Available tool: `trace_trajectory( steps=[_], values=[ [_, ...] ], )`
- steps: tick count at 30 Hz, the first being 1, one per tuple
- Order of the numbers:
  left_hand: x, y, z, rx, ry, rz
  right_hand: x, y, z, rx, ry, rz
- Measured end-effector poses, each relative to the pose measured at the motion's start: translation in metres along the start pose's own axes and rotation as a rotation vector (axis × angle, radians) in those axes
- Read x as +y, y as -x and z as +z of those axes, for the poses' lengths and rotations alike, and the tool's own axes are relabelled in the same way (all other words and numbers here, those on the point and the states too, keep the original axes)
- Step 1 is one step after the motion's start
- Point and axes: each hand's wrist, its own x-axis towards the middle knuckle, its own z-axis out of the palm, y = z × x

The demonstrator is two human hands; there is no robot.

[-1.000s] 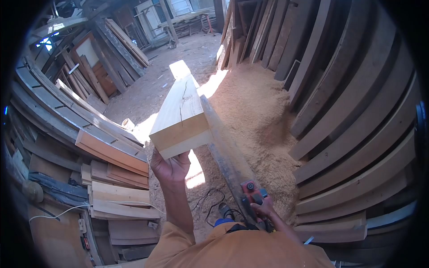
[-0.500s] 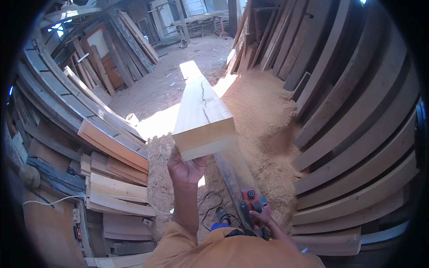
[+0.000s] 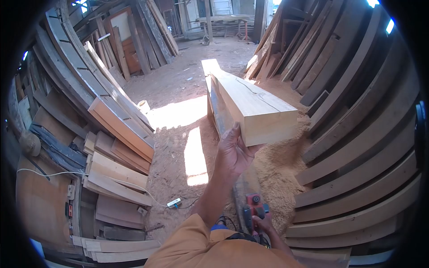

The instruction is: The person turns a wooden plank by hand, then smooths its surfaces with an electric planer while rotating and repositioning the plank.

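A thick pale wooden beam [image 3: 257,100] with a crack along its top face is raised at its near end. My left hand [image 3: 236,149] grips that end from below, thumb on the side face, the other fingers partly hidden underneath. Its far end reaches away toward the middle of the view. Below it runs a long, dusty support board [image 3: 243,192]. Low in the view, my right hand [image 3: 263,222] is closed on a red and black power tool [image 3: 254,205], which rests on the support board near my body.
Boards lean along the right wall [image 3: 357,147] and left side [image 3: 96,80]. Sawdust [image 3: 279,178] is heaped right of the support. A power strip [image 3: 174,203] with a white cable lies on the floor at left. A trestle table [image 3: 223,18] stands far back.
The beam's near end has swung to the right with my left hand holding it, showing more of its left side. The view has shifted upward and turned. My right hand stays on the power tool.
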Motion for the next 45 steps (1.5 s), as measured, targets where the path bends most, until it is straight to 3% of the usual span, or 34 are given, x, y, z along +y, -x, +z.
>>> trace_trajectory(
  steps=[2, 8, 14, 20, 26, 29, 34, 37, 45],
  values=[
    [-0.003, -0.004, 0.001, -0.001, -0.006, -0.007, -0.033, 0.020, 0.001, 0.048, -0.009, -0.050],
    [-0.008, -0.013, 0.006, -0.006, -0.001, -0.038, 0.034, -0.018, 0.000, -0.010, 0.046, 0.000],
    [-0.009, -0.013, 0.004, -0.008, -0.012, -0.039, 0.025, -0.013, -0.002, -0.052, 0.024, 0.030],
    [-0.009, -0.014, 0.006, -0.011, -0.031, -0.026, 0.004, 0.000, 0.004, 0.046, -0.056, -0.014],
    [-0.007, -0.005, 0.007, 0.043, -0.019, -0.007, 0.023, -0.013, 0.000, -0.049, -0.048, -0.011],
    [0.000, 0.009, -0.002, 0.048, 0.019, -0.003, 0.003, 0.002, 0.003, 0.036, -0.077, -0.108],
    [0.024, 0.031, -0.009, 0.051, 0.153, 0.040, 0.027, -0.012, 0.003, 0.009, 0.028, -0.035],
    [0.041, 0.034, -0.006, -0.021, 0.088, 0.024, 0.018, -0.007, 0.001, -0.011, 0.086, -0.023],
    [0.062, 0.034, -0.015, 0.026, -0.035, 0.085, 0.000, 0.003, -0.003, -0.033, 0.084, 0.073]
  ],
)
